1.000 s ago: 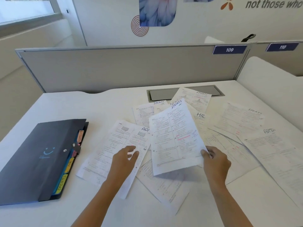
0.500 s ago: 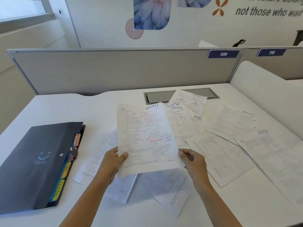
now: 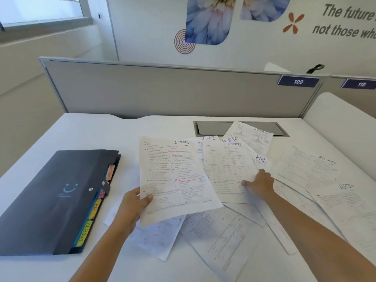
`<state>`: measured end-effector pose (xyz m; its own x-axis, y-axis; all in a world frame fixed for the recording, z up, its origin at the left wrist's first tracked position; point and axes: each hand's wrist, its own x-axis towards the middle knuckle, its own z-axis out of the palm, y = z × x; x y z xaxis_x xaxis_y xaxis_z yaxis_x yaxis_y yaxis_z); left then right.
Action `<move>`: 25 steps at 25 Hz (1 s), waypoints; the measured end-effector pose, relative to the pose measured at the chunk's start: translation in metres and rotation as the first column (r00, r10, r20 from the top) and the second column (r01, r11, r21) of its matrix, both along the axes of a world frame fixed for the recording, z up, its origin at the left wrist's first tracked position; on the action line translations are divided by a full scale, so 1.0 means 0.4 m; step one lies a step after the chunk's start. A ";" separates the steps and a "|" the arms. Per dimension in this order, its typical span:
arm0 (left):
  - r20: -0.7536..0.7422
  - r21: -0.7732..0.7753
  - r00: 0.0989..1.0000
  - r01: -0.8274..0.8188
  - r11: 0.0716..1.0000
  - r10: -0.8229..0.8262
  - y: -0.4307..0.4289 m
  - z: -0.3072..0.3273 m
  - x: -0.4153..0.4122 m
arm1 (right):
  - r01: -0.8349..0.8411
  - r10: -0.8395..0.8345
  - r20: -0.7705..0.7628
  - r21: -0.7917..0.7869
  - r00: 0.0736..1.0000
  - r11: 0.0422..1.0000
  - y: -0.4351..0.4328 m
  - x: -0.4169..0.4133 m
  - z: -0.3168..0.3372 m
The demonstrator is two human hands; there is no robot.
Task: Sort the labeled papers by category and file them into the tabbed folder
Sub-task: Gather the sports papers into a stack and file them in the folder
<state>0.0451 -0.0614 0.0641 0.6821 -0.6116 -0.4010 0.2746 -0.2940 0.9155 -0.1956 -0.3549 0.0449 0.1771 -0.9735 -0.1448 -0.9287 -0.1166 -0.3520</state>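
Two hands are engaged above loose labelled papers spread across the right half of a white desk [image 3: 97, 135]. The left hand [image 3: 132, 208] grips the lifted SPORTS sheet [image 3: 175, 180] at its near left edge, thumb on top and fingers curled beneath. That sheet is raised off the pile and tilted toward the camera. The right hand [image 3: 261, 183] is further right. Its thumb lies on the second SPORTS sheet [image 3: 225, 169] and its fingers curl at that sheet's right edge, pinching it. This sheet sits in the pile, and the lifted one overlaps its left side in view. An HR sheet [image 3: 261, 159] shows just beyond the right hand. An ADMIN sheet [image 3: 345, 202] lies at the near right, with another SPORTS-headed page [image 3: 313, 167] beyond it. The tabbed folder [image 3: 55, 200], dark and closed, lies flat at the near left, just left of the papers. Coloured tabs reading SPORTS, HR and ADMIN run along its right edge. A grey divider panel [image 3: 162, 90] bounds the far side.
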 end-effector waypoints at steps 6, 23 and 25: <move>0.010 0.035 1.000 -0.016 0.999 0.016 -0.002 -0.017 0.018 | 0.045 -0.033 -0.107 0.107 0.994 0.993 -0.055 0.012 -0.006; 0.190 0.132 0.981 -0.067 0.989 0.041 -0.011 -0.045 0.030 | 0.363 0.155 0.683 -0.549 0.714 0.752 0.152 0.092 0.203; 0.179 0.150 0.984 -0.053 0.987 0.025 -0.012 -0.048 0.024 | 0.392 0.057 0.814 -0.338 0.578 0.855 0.185 0.104 0.213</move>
